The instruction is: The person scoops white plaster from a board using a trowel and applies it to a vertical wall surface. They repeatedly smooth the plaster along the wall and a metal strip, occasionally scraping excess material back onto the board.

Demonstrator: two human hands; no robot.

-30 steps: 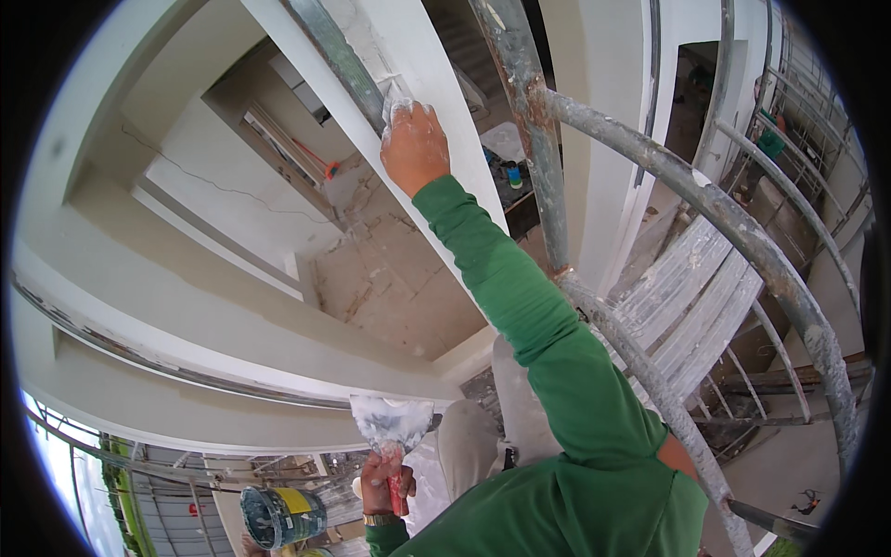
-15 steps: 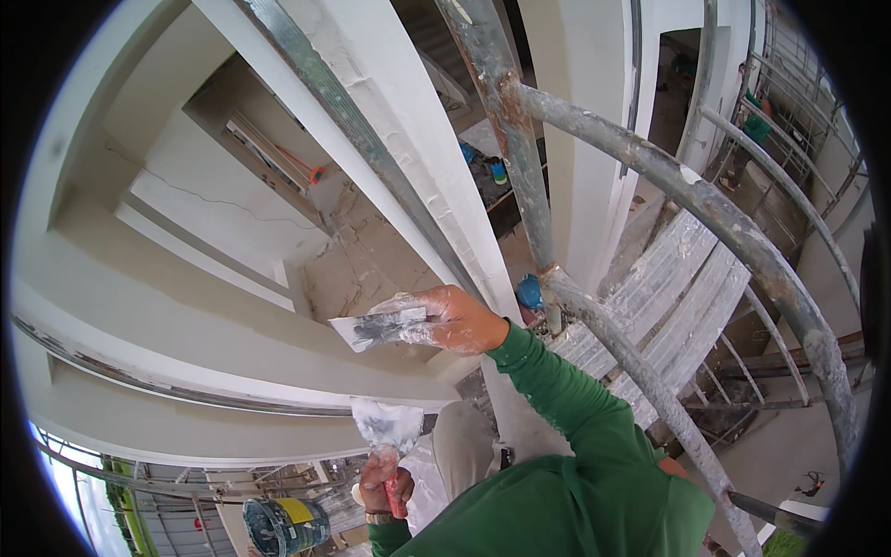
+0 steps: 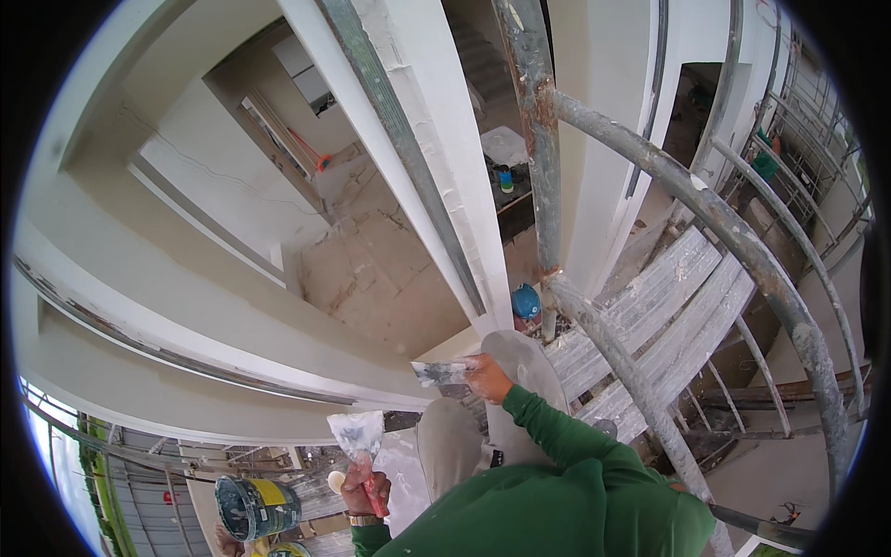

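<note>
My left hand (image 3: 365, 489), with a watch at the wrist, is closed round the red handle (image 3: 376, 495) of a putty knife; white putty coats its broad blade (image 3: 356, 433). In my right hand (image 3: 488, 379) is a flat scraper blade (image 3: 438, 373) smeared with white and grey putty, held just above my knees. A dark paint bucket (image 3: 258, 508) with a yellow label stands to the left of my left hand. The white wall ledge (image 3: 306, 376) curves past in front of both tools.
Rusty scaffold pipes (image 3: 696, 190) arch over the right side, above putty-spattered planks (image 3: 650, 316). A blue helmet-like object (image 3: 526, 302) sits by the pillar base (image 3: 497, 320). Through the opening lies a dusty room floor (image 3: 371, 288). Another person in green (image 3: 766, 162) is far right.
My right hand has drawn back from the wall opening toward my knees, still holding the scraper. The left hand with the putty knife is slightly lower and farther left in view. The view has shifted.
</note>
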